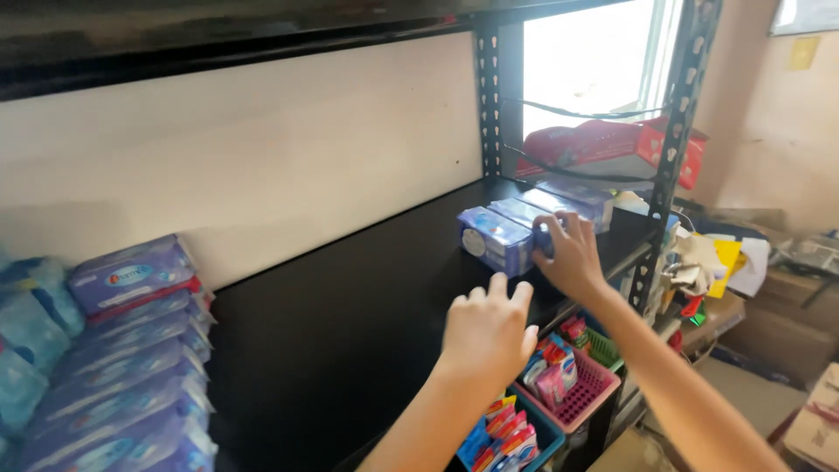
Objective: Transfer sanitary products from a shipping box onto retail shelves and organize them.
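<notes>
At the far left, a stack of purple packs (131, 367) lies against the wall on the black shelf (350, 315), with light blue packs (31, 323) beside it. The middle of the shelf is bare. Over its front edge the left hand (488, 330) hovers, back up, fingers (498, 288) loosely spread and holding nothing; it is near the row of blue boxes (524, 223) but not touching it. To the right, the right hand (570, 253) rests on the nearest blue box (495, 238), its fingers curled around the box's right end, with the other boxes lined up behind toward the window. Red packets (612, 149) sit beyond them by the shelf post. Below the shelf, a pink basket (577, 393) and a blue basket (533, 428) hold small colourful packets.

The step in hand looks like lining up or shifting the front box on the shelf. The next move likely calls for a firm grip at the box's end and the free hand steadying its other side.
</notes>
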